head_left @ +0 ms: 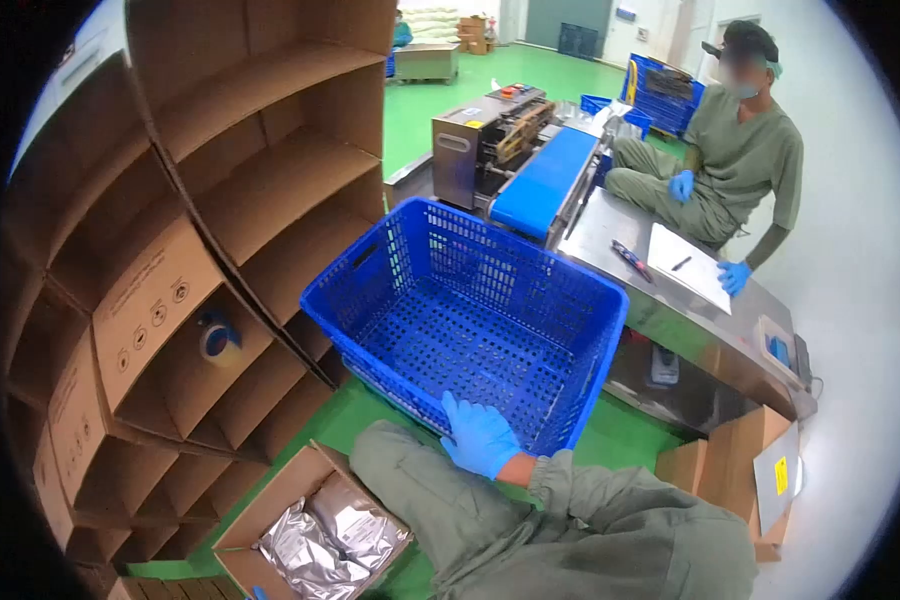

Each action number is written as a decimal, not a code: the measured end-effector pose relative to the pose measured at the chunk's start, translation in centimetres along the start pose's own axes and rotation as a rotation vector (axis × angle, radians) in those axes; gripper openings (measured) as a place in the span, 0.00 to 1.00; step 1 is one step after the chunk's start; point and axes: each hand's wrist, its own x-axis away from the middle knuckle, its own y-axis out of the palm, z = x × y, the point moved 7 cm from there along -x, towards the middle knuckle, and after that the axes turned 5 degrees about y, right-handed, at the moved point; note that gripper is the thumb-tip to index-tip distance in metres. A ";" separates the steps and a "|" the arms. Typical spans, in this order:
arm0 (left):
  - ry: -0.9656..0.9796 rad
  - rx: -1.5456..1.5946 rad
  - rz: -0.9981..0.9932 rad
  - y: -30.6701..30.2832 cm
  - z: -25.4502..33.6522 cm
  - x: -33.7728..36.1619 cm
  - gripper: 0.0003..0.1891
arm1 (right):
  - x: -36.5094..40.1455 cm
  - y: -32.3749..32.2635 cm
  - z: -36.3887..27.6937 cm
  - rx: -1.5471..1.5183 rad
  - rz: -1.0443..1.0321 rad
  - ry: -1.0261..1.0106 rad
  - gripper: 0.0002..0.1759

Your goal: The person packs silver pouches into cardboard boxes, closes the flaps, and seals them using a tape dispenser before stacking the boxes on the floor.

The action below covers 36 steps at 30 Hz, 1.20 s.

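My right hand point(482, 436), in a light blue glove, is on the near rim of an empty blue plastic crate point(480, 235), its fingers closed over the edge. The crate has perforated walls and a slotted floor, and stands in front of my knees. At the bottom edge, a sliver of blue glove from my left hand point(258, 593) shows beside an open cardboard box point(238, 535); its fingers are hidden. Inside that box lie silver foil pouches point(315, 545) with printed labels.
Stacked open cardboard boxes point(270, 95) rise at left, one holding a tape roll point(218, 342). Beyond the crate stands a machine point(460, 150) with a blue conveyor belt point(545, 180). A co-worker point(740, 150) sits by a steel table point(660, 310) bearing papers point(685, 268) and a cutter point(630, 260).
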 end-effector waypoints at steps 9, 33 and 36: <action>-0.116 -0.159 -0.191 0.2 0.6 0.0 0.41 | -0.1 0.2 0.2 0.000 -0.003 -0.001 0.41; 0.021 0.030 0.088 2.2 -2.1 -0.2 0.40 | 0.0 0.1 0.1 0.014 -0.010 -0.015 0.41; -0.049 0.061 0.057 2.5 -2.6 -0.2 0.41 | 0.0 0.1 -0.1 0.030 -0.003 -0.019 0.41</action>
